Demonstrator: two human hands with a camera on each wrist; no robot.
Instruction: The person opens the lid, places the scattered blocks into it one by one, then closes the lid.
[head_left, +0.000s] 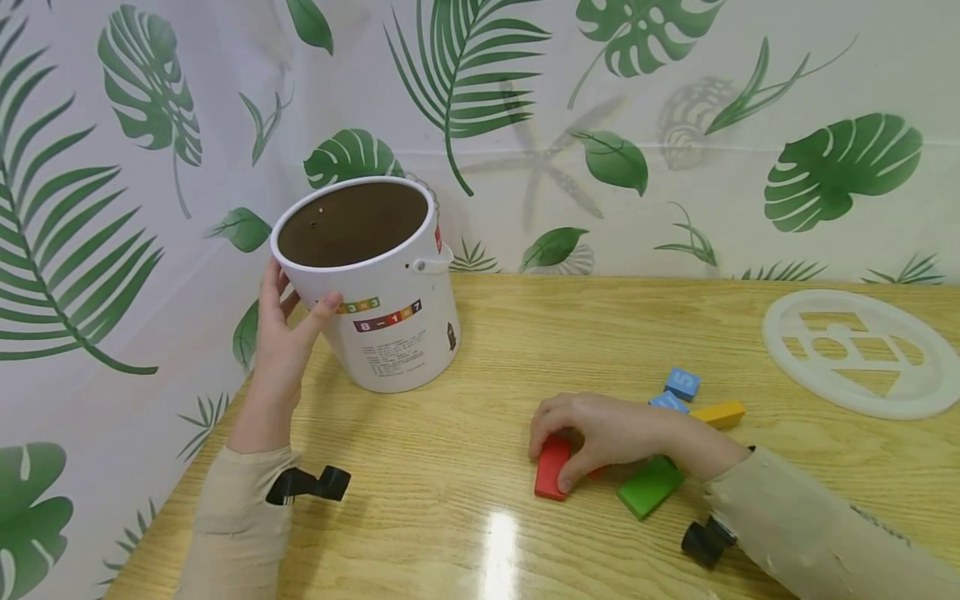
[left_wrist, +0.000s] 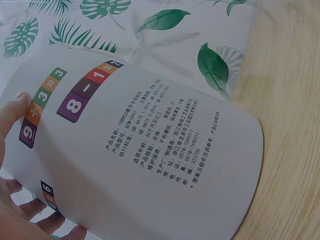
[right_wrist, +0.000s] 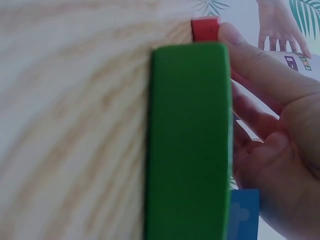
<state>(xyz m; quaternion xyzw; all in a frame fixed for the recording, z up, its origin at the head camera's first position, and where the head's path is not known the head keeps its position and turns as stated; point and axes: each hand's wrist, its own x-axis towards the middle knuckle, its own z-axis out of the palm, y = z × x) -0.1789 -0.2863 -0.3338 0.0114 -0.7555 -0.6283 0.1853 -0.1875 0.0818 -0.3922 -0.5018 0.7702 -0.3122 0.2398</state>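
A white bucket [head_left: 397, 333] with number stickers stands at the left of the table, slightly tilted. My left hand [head_left: 288, 350] grips its left side, thumb on the front near the rim; the left wrist view shows the thumb and fingers on the bucket wall [left_wrist: 150, 200]. My right hand [head_left: 611, 429] pinches a red block [head_left: 552, 468] between thumb and fingers at the table surface. Beside that hand lie a green block [head_left: 651, 487], a yellow block [head_left: 718, 414] and blue blocks [head_left: 682, 382]. In the right wrist view the green block [right_wrist: 190, 140] hides part of the hand [right_wrist: 280, 110].
A round whitish lid [head_left: 862, 400] with cut-out shapes lies at the right of the wooden table [head_left: 420, 517]. Behind the table and to its left hangs a leaf-patterned cloth [head_left: 510, 167].
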